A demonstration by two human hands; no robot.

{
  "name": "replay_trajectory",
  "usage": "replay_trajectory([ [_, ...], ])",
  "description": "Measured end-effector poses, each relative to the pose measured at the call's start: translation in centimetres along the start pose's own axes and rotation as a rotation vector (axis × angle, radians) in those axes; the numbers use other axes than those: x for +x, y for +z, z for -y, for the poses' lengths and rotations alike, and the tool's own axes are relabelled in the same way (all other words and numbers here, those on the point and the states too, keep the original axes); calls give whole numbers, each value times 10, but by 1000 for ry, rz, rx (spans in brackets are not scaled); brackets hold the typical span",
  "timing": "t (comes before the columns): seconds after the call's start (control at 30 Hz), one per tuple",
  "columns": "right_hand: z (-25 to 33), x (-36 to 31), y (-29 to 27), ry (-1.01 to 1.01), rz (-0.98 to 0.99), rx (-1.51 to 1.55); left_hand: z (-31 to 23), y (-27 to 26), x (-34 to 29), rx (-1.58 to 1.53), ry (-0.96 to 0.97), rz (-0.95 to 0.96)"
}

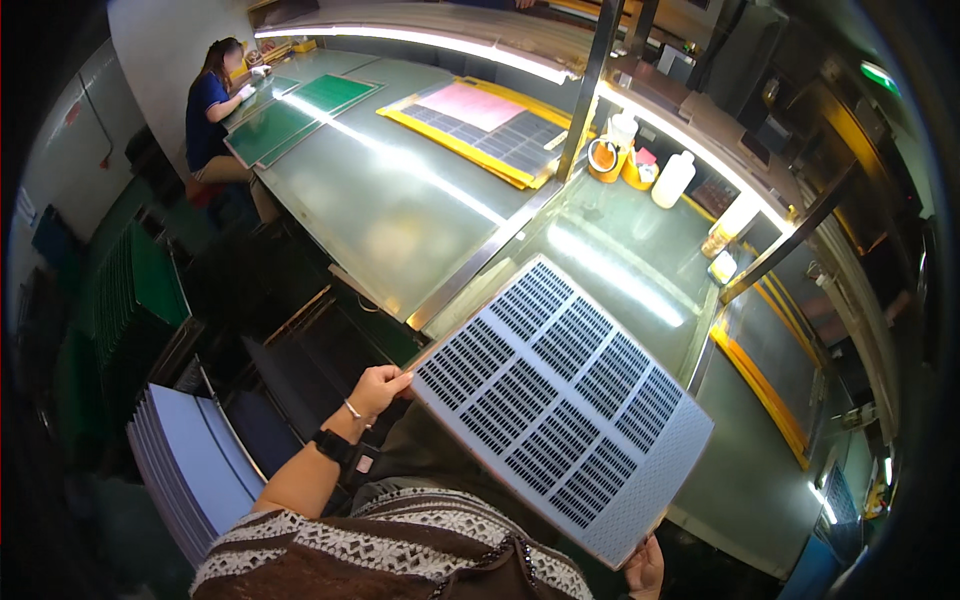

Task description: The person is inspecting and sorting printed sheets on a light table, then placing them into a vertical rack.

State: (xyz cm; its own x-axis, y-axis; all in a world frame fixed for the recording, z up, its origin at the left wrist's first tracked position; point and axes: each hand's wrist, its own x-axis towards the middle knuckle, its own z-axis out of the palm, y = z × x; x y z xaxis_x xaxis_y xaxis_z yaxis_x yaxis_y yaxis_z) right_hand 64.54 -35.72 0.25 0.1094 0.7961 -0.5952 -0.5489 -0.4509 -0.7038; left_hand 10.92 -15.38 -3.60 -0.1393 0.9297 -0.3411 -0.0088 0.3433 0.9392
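A pale blue-grey flat panel [528, 366] with several blocks of small dark bars is held tilted before me, over the near edge of the glass-topped table [622, 262]. My left hand [381, 389] grips its left corner, fingers closed round the edge. At the lower right corner, my right hand [645, 568] pinches the panel's edge; part of that hand lies outside the picture. A dotted strip runs along the panel's right end.
White bottles [673, 180] and an orange tape roll [604, 157] stand at the table's back. Yellow-edged framed sheets [480, 130] lie farther left, beside green panels [300, 115] where a co-worker [215, 110] sits. Pale panels [195, 450] stand in a rack at my left.
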Motion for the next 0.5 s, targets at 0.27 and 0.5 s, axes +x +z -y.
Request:
replay_trajectory([
  [0.27, 76, -38, 46, -765, 106, -1292, -28, -6, 1, -86, 31, 35],
  [0.5, 158, -10, 87, -802, -52, -448, -241, -20, 17, -418, 661, 386],
])
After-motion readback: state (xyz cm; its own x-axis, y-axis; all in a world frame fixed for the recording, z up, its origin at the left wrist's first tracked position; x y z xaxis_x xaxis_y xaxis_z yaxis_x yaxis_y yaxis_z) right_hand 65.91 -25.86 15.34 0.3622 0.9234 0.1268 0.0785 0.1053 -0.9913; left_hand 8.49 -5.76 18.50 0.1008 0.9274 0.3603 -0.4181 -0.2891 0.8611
